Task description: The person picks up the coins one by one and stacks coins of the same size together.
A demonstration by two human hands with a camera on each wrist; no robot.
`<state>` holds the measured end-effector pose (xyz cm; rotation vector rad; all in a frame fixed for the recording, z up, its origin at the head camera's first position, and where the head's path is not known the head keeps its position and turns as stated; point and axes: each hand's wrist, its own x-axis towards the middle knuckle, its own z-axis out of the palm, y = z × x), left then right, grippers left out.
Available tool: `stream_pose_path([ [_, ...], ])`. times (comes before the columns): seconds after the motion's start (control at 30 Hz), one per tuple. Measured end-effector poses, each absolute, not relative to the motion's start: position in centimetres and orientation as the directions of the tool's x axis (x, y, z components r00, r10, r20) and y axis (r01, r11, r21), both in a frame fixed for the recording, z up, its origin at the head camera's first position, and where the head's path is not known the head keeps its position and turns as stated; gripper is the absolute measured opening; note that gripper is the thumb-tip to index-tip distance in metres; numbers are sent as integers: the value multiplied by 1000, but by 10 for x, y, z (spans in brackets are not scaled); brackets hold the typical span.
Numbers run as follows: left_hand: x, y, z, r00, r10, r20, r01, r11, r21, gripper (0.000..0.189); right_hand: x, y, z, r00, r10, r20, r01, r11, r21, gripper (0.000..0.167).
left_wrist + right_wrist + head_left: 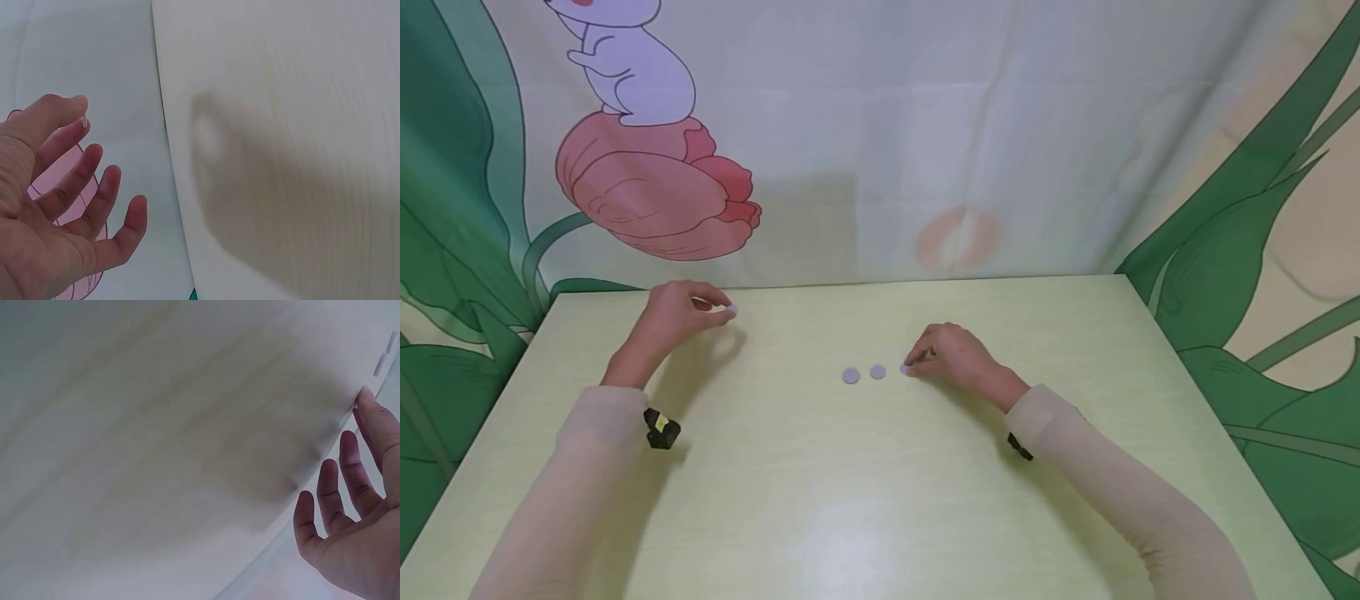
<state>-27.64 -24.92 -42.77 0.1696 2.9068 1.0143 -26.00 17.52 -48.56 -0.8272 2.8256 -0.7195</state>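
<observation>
Between thumb and index finger, my left hand [679, 312] pinches a small white disc [732, 309] above the far left of the table. In the left wrist view this disc [85, 120] is seen edge-on, and the other fingers are spread loosely. My right hand [953, 357] is low at the table's middle, its thumb and index finger pinching another pale disc [904, 368], mostly covered by the fingertips. Just left of it lie two flat grey-white discs, a nearer one [877, 372] and a farther one [851, 376], in a row and apart from each other.
The pale wood-grain table [850, 500] ends at a white curtain [880, 150] printed with a rabbit on a pink flower. Green leaf-patterned cloth [1232, 250] hangs at both sides. Dark wrist-camera mounts [662, 428] sit at the cuffs.
</observation>
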Motion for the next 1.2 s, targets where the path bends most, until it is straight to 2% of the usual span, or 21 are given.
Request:
stream_pose_path([
  [0.2,-277,-245,-426,-992,127,-9,93,770,631,31,-260,176,-481,-824,-565,31,-530,750,-396,14],
  [0.37,-276,-242,-425,-990,141,9,115,771,627,30,-261,177,-481,-820,-572,25,-538,755,-376,13],
  [1.2,-267,-216,-426,-977,196,79,200,737,645,24,-263,179,-485,-827,-562,29,-523,749,-405,11],
])
